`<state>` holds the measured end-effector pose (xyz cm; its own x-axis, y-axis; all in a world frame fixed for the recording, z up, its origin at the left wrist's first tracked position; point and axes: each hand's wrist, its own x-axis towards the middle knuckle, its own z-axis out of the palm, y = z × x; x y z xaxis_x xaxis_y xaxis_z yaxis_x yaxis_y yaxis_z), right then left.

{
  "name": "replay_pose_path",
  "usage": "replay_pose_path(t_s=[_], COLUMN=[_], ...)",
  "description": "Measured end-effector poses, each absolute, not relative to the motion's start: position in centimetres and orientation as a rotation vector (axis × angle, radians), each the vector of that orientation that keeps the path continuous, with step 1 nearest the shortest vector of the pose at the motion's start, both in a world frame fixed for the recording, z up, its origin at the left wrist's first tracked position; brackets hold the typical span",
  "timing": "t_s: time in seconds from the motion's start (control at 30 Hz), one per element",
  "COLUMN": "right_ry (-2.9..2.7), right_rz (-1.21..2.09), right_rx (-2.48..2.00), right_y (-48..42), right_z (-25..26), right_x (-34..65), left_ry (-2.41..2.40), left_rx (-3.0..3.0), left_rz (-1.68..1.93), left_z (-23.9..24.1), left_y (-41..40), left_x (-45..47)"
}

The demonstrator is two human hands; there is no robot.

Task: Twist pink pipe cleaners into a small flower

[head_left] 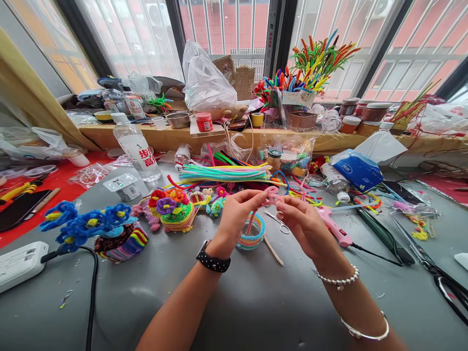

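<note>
Both hands meet above the middle of the grey table around a pink pipe cleaner (272, 196) bent into small loops. My left hand (237, 219), with a watch at the wrist, pinches its left side between thumb and fingertips. From the other side, the fingers of my right hand (300, 223) are closed on the looped part. A pink stem runs down from the loops toward a small round pot of coiled blue and yellow pipe cleaners (251, 240), standing just under the hands. Small scissors (281, 224) and a pale stick (273, 251) lie beside the pot.
Pipe-cleaner flower pots (122, 239) stand at left, near a power strip (22, 265) with a black cable. Behind the hands lies a bundle of pipe cleaners (224, 173). A pink glue gun (335, 228) and large scissors (435, 270) are at right; a water bottle (136, 148) stands back left.
</note>
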<state>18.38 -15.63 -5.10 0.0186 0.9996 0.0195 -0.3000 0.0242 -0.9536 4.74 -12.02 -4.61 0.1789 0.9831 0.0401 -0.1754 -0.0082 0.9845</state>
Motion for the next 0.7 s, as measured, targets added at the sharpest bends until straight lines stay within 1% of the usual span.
replay_pose_path(t_s=[0.2, 0.33, 0.43, 0.7], right_ry=[-1.054, -1.150, -1.274, -1.483], right_rz=[1.210, 1.247, 1.241, 1.078], right_rx=[-0.961, -0.953, -0.999, -1.150], right_y=[-15.4, -15.6, -15.8, -15.9], right_z=[-5.6, -5.6, -5.2, -4.4], right_x=[18.2, 18.2, 18.4, 19.1], left_ry=[0.937, 0.946, 0.947, 0.907], left_rx=[1.181, 1.200, 1.244, 1.343], left_rz=[1.192, 1.233, 1.247, 1.257], left_z=[-4.7, -4.7, -4.6, -4.8], left_y=[-11.6, -11.5, -11.5, -11.6], left_x=[4.4, 4.3, 4.3, 4.4])
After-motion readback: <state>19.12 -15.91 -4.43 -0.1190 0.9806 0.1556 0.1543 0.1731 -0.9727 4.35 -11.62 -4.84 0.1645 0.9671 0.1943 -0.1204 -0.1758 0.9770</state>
